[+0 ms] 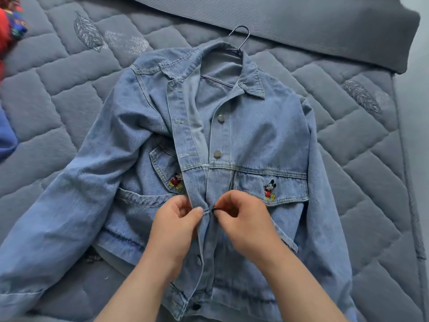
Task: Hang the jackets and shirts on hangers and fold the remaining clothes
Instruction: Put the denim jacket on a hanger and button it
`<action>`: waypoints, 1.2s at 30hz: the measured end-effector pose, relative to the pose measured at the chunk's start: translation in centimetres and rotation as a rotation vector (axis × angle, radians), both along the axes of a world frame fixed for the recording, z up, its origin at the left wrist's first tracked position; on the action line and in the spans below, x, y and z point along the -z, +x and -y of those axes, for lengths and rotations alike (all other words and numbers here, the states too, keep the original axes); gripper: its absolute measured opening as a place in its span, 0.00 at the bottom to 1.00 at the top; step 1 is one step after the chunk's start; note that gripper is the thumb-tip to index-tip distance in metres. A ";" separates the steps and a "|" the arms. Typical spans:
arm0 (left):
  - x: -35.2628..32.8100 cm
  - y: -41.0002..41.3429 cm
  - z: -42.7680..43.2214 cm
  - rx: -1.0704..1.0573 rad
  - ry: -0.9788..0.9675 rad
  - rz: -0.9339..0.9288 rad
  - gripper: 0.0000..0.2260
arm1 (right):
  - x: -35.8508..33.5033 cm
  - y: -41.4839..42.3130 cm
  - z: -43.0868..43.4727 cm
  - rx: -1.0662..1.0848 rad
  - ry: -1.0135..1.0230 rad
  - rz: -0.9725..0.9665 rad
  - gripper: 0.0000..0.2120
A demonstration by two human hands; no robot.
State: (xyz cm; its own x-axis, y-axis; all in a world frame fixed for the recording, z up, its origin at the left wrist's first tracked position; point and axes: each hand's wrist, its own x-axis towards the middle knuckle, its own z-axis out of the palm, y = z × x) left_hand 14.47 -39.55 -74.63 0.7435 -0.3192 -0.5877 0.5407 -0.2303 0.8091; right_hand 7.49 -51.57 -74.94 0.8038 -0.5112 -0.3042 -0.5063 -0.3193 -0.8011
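You are working on a light blue denim jacket point(255, 126) that is lying face up on a grey quilted bed cover point(69, 73), collar at the far end and hem near you. A metal hanger point(241, 34) is sitting inside the collar, its hook sticking out past the far edge of the jacket towards a grey ribbed pad point(301, 24). Both of your hands are meeting at the middle of the front opening, just below the chest seam. Your left hand point(176, 226) is curling its fingers and thumb around the left front edge, pinching the denim. Your right hand point(246, 219) is pinching the right front edge right beside it, fingertips almost touching those of the left. Whether a button is between your fingers I cannot tell.

Above your hands the front is lying open, showing two silver buttons point(220, 117) on the right edge. Below your hands another silver button point(198, 259) is showing. A cartoon mouse patch point(269, 189) is sitting on each chest pocket flap. The sleeves are spreading out to the left and right. At the far left edge a red patterned garment point(9, 26) and a blue garment point(7, 135) are lying on the bed.
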 end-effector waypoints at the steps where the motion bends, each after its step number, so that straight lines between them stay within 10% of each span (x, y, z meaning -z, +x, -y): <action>1: -0.2 -0.1 -0.1 -0.009 0.020 0.064 0.06 | -0.1 0.1 -0.2 -0.007 -0.042 0.028 0.10; 8: -0.7 -0.7 0.2 0.048 0.056 0.239 0.10 | -0.4 -0.2 -0.4 0.048 -0.014 0.101 0.14; 18: 0.0 -0.4 0.1 0.002 -0.146 -0.030 0.09 | -0.2 0.0 -0.3 0.121 0.253 0.101 0.17; 27: 1.0 -0.3 0.5 0.149 0.043 0.413 0.13 | -0.2 0.2 -0.3 0.211 0.453 0.077 0.06; 36: 1.7 -0.1 0.9 0.205 0.071 0.469 0.14 | 0.1 0.6 0.2 0.260 0.496 0.027 0.07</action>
State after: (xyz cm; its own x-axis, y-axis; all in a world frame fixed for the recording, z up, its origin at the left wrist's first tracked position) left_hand 14.42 -40.41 -76.36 0.8586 -0.4571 -0.2320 0.0618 -0.3569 0.9321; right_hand 8.13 -51.73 -74.99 0.6810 -0.4943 -0.5403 -0.4956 0.2319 -0.8370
